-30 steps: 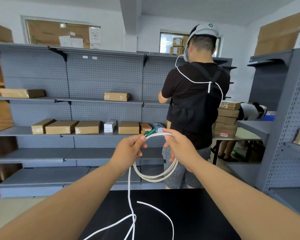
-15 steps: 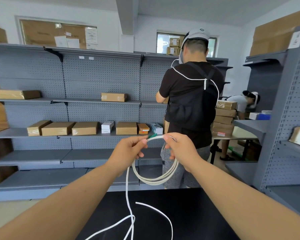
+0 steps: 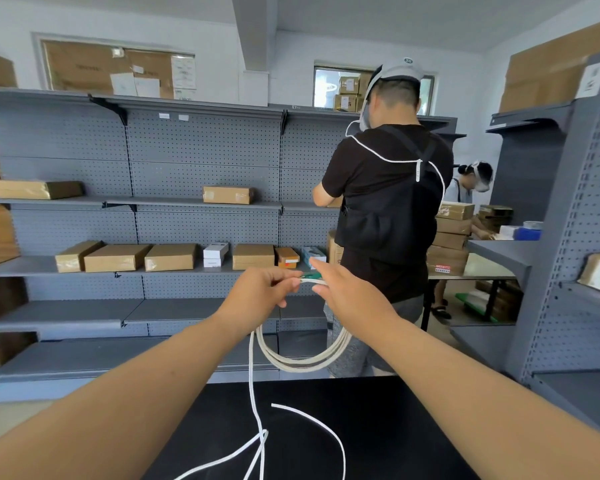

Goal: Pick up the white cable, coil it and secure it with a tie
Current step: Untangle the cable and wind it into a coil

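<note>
Pinching the bunched loops in my left hand (image 3: 257, 294), I judge the white cable (image 3: 302, 364) light, limp and springy. It hangs toward six o'clock, its tail on the tabletop (image 3: 378, 438). My right hand (image 3: 349, 297) is at three o'clock with fingers spread, and I cannot tell its grip. Best held where the loops bunch.

One white cable (image 3: 302, 365), two hands (image 3: 257, 299) (image 3: 350, 303), two bystanders (image 3: 388, 202) (image 3: 465, 192) (one near, one farther)

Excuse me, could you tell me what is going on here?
A person is coiling the white cable above a black table. The left hand pinches the top of several hanging loops. The right hand is at the same spot, its grip hidden. The rest trails loose on the table, and no tie shows around the coil.
</note>
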Motion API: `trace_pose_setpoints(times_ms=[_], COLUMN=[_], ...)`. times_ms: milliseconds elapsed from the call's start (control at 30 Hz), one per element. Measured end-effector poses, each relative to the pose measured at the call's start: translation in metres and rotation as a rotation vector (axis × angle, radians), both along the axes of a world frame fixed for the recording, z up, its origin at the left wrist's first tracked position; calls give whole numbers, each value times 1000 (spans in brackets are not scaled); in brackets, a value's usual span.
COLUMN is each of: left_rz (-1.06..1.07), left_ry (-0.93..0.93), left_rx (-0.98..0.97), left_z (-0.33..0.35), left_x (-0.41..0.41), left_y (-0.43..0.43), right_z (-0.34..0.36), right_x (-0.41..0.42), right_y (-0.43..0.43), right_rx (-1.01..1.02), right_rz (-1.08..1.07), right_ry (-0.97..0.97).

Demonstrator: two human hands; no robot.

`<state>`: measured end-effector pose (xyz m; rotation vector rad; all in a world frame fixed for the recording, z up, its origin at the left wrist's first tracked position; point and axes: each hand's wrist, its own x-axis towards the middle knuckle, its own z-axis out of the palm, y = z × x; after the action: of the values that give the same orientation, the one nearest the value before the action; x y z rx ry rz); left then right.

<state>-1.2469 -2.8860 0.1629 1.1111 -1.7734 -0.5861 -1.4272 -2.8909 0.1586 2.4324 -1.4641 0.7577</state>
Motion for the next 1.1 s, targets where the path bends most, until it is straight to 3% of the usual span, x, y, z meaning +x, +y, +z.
trace_pose_setpoints(times_ms=[200, 333, 500, 733, 933, 1000, 1100], left_rz=[-2, -154, -278, -273, -288, -222, -26], left_ry=[-102, 112, 196, 235, 290, 205, -110], left_rx=[13, 205, 344, 344, 334, 255, 25], left_z=[0, -4, -12, -24, -20, -18, -14], left_x=[-1, -2, -2, 0, 5, 5, 4], left_y=[5, 10, 16, 19, 15, 13, 8], right_z=[-3, -2, -4, -3, -8, -12, -20], right_x=[-4, -5, -5, -12, -14, -13, -11], right_y=[-3, 4, 9, 4, 5, 4, 3], right_rx=[-169, -185, -161, -195, -158, -120, -13], right_rz=[-71, -52, -84, -222, -198, -213, -182], right_ry=[170, 151, 42, -203, -397, -449, -559])
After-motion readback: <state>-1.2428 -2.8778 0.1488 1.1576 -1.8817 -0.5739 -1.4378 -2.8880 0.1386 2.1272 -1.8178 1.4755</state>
